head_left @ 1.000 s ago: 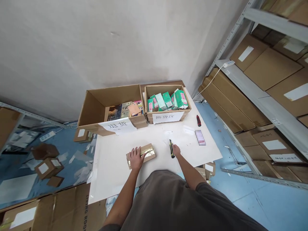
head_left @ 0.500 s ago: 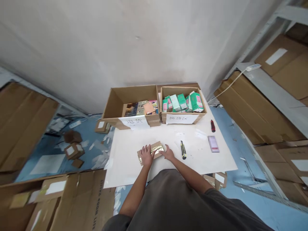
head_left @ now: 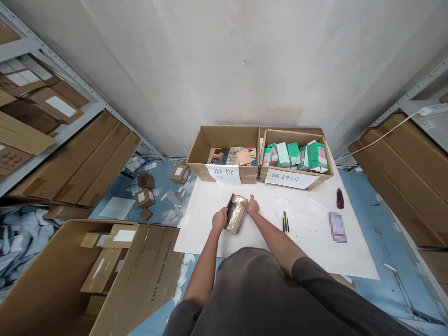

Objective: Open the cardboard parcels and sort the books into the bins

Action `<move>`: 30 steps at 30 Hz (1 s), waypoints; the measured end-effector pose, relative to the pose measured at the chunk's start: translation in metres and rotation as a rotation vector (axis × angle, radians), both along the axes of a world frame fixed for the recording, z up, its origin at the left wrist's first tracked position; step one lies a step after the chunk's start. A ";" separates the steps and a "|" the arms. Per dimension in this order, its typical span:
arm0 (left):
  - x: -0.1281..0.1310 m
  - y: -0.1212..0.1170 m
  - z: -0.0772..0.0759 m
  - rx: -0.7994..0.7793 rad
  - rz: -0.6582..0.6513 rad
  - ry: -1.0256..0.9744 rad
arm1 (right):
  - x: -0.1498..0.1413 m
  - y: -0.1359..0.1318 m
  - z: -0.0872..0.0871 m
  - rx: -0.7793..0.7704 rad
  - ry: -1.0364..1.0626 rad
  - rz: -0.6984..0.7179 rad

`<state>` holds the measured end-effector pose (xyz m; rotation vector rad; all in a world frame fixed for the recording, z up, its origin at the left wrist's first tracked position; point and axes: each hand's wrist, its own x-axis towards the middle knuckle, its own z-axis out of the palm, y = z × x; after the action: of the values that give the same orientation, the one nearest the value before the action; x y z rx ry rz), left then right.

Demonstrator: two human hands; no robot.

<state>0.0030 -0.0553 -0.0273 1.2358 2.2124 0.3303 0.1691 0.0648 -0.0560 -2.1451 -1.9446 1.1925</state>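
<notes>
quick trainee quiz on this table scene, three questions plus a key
1. True or false: the knife lies on the table, outside both hands.
2. What are the left hand and right hand holding?
a) knife
b) small box
c) power strip
3. Fill the gap: the green packs lie in the ____ of the two open cartons at the back.

Key: 1. true; 2. b; 3. right

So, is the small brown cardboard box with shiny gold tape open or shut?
The box seems at least partly open: a dark gap shows beside the tape, near the left hand.
</notes>
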 end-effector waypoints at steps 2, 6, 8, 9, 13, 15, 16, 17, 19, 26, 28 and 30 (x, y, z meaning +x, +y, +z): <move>0.001 -0.001 -0.003 0.018 0.056 0.012 | -0.003 -0.008 -0.002 0.025 0.002 0.009; 0.003 -0.008 -0.014 0.045 0.149 0.017 | -0.006 -0.014 -0.002 0.040 0.000 0.009; 0.001 -0.014 -0.019 0.064 0.176 -0.003 | -0.003 -0.012 0.000 0.027 -0.006 -0.004; 0.000 -0.017 -0.022 0.075 0.182 -0.018 | 0.000 -0.011 0.001 0.018 -0.006 -0.008; -0.002 -0.027 -0.032 0.109 0.195 -0.095 | 0.006 -0.016 0.006 0.005 0.013 0.014; 0.001 -0.031 -0.037 0.124 0.211 -0.114 | 0.004 -0.027 0.008 0.037 0.029 0.056; 0.002 -0.032 -0.040 0.146 0.221 -0.094 | 0.001 -0.034 0.009 0.054 0.035 0.083; 0.004 -0.032 -0.042 0.181 0.221 -0.051 | -0.001 -0.040 0.009 0.064 0.040 0.109; 0.008 -0.031 -0.045 0.245 0.165 0.064 | -0.003 -0.050 0.010 0.064 0.068 0.132; 0.022 -0.020 -0.041 0.103 -0.169 0.156 | 0.047 -0.040 0.000 -0.059 0.367 -0.004; 0.025 -0.021 -0.041 0.063 -0.190 0.136 | 0.065 -0.039 -0.007 -0.071 0.345 -0.006; 0.025 -0.024 -0.040 0.036 -0.199 0.089 | 0.075 -0.041 -0.014 -0.110 0.350 -0.037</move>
<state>0.0277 -0.0793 -0.0677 1.5031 2.1413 0.2409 0.2439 0.0242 -0.0701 -1.8487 -1.7208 1.5754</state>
